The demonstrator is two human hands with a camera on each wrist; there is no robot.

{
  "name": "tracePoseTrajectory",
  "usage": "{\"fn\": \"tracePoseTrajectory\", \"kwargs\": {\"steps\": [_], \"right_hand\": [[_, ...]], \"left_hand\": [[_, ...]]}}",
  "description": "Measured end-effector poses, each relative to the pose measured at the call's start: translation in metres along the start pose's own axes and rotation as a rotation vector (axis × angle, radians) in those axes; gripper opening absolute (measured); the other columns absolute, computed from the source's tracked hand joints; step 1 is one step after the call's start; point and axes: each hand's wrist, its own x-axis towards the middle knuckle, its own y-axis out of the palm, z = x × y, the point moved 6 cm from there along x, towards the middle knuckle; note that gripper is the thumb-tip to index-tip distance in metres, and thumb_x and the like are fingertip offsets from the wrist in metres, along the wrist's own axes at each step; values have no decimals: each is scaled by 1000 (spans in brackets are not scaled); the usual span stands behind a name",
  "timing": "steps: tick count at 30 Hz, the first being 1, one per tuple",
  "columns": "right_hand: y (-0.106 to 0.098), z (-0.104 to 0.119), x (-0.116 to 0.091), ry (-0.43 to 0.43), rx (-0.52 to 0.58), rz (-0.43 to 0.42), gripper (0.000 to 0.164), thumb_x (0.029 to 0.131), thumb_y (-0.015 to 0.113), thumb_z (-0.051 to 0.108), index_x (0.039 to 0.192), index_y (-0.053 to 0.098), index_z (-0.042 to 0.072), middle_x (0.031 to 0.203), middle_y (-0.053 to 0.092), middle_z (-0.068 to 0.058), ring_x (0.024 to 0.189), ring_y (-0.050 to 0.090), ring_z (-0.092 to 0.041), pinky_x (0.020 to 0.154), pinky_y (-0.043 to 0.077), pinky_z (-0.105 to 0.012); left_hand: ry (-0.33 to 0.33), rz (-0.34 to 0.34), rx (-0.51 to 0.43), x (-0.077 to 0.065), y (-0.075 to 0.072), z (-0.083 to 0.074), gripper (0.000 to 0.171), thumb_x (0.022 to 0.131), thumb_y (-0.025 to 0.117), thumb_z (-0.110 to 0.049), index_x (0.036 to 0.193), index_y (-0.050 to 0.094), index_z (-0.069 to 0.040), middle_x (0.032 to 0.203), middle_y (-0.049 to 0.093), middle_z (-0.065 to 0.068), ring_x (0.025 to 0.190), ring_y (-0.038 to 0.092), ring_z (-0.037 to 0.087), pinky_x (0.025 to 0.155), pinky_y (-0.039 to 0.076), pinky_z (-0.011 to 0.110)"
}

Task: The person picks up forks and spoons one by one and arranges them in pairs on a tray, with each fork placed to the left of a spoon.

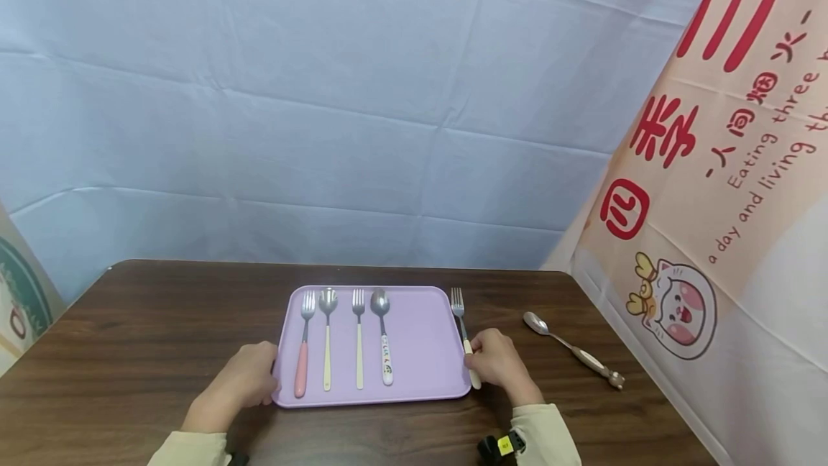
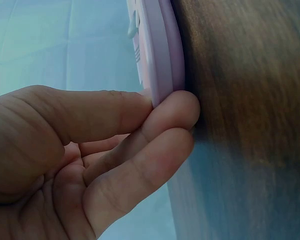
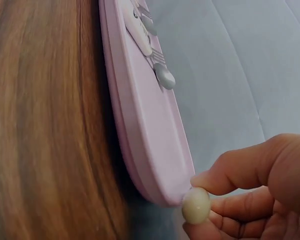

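Note:
A lilac tray [image 1: 427, 351] lies on the brown table, and my left hand [image 1: 249, 376] pinches its left edge. In the left wrist view the thumb presses on top of the tray rim [image 2: 162, 60] and the fingertips are beneath it. My right hand [image 1: 498, 358] holds a fork with a cream handle [image 1: 467, 347] along the tray's right edge. The handle's rounded end [image 3: 196, 206] shows between thumb and fingers in the right wrist view. On the tray, left to right, lie a pink-handled fork [image 1: 301, 369], a cream-handled spoon [image 1: 327, 358], a cream-handled fork [image 1: 359, 358] and a spoon with a patterned handle [image 1: 387, 362].
Right of my right hand, a spoon with a figure at its handle end [image 1: 585, 358] lies slantwise on the table [image 1: 162, 322]. A pale blue cloth [image 1: 323, 128] hangs behind the table, and a printed cloth [image 1: 744, 200] hangs along the right side.

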Motion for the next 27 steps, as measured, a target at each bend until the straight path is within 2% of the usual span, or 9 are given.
{"fn": "tracePoseTrajectory", "kwargs": {"steps": [13, 20, 27], "right_hand": [[7, 10, 2, -14, 8, 11, 11, 67, 62, 1, 61, 53, 5, 56, 46, -1, 50, 44, -14, 44, 37, -26], [17, 16, 4, -6, 49, 28, 23, 69, 61, -1, 56, 45, 8, 52, 40, 1, 46, 41, -11, 40, 34, -24], [25, 25, 7, -39, 45, 34, 24, 68, 63, 0, 55, 44, 8, 52, 40, 1, 46, 42, -11, 40, 35, -23]], "left_hand": [[2, -5, -19, -1, -2, -3, 11, 68, 59, 8, 73, 53, 0, 51, 51, 2, 44, 51, 15, 44, 41, 29], [3, -1, -16, 0, 0, -3, 11, 68, 58, 8, 72, 52, -1, 50, 51, 2, 43, 51, 14, 45, 40, 29], [8, -18, -3, -2, -1, -1, 12, 68, 58, 7, 69, 52, -3, 49, 50, 1, 42, 51, 14, 44, 40, 28]]}}
